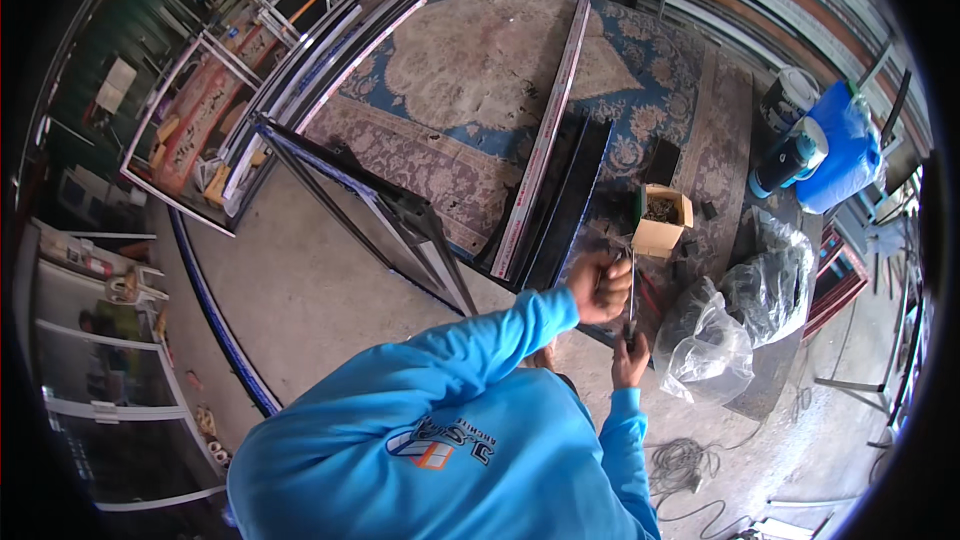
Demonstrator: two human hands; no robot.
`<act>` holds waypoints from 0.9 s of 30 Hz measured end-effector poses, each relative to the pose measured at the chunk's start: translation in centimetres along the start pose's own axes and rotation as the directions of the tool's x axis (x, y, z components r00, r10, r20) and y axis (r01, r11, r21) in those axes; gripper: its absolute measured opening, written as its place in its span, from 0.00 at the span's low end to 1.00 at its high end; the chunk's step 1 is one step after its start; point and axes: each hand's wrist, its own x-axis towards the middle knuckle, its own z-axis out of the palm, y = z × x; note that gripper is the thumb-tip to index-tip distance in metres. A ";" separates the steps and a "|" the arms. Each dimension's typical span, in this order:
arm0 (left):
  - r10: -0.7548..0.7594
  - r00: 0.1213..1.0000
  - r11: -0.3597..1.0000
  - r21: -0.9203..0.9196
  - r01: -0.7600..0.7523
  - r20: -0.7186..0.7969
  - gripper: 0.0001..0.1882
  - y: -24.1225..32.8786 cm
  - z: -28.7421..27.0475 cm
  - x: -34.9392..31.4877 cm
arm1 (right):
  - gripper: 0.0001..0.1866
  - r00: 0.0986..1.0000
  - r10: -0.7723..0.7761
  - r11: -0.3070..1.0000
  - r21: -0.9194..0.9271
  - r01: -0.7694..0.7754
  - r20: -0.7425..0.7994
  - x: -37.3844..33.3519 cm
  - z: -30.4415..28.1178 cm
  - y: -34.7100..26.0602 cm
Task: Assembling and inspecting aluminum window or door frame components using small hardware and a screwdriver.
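Note:
My right hand (630,362) is closed around the dark handle of a thin tool with a long metal shaft (633,285), which looks like a screwdriver. The shaft points away from me and passes beside my left hand (600,287). That hand is closed, its fingers curled in; what it holds is too small or hidden to make out. Just beyond my hands stands an open cardboard box (656,240) with small dark pieces inside. Left of my left hand, dark metal profiles (568,202) lie across the carpet-covered table (480,50).
A long pale strip (540,145) lies beside the profiles. A dark angled frame (370,205) juts out over the floor at left. Crumpled clear plastic (710,340) lies right of my hands. Buckets (792,155) and a blue container (842,145) stand at far right; a cable (683,465) coils on the floor.

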 end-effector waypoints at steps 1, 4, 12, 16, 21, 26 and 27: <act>-0.034 0.999 0.999 -0.021 0.034 -0.015 0.14 -0.8 0.2 -1.8 | 0.07 0.999 0.053 0.994 0.094 -0.054 0.006 -1.5 0.1 -1.5; -0.081 0.992 0.996 0.016 0.082 -0.093 0.14 -2.6 2.4 -6.3 | 0.07 0.985 0.171 0.953 0.249 -0.171 0.024 -6.0 1.0 -6.2; -0.115 0.857 0.769 0.501 0.397 -0.503 0.14 -1.4 4.9 -14.0 | 0.08 0.903 0.263 0.679 0.599 -0.423 0.340 -7.7 4.9 -13.7; -0.054 0.798 0.605 0.616 0.504 -0.601 0.14 -1.8 4.6 -16.3 | 0.07 0.885 0.090 0.734 0.571 -0.369 0.457 -6.0 5.4 -18.1; 0.171 0.744 0.614 0.660 0.432 -0.646 0.13 -1.7 5.1 -18.1 | 0.12 0.757 0.081 0.863 0.335 -0.379 0.648 -3.4 6.9 -19.4; 0.467 0.592 0.674 0.698 0.242 -0.657 0.11 -0.8 4.7 -17.7 | 0.12 0.692 -0.064 0.920 0.310 -0.237 0.719 0.2 10.0 -17.4; 0.535 0.564 0.705 0.701 0.112 -0.629 0.11 -0.5 3.6 -17.3 | 0.10 0.691 -0.080 0.955 0.254 -0.154 0.718 1.1 10.5 -17.4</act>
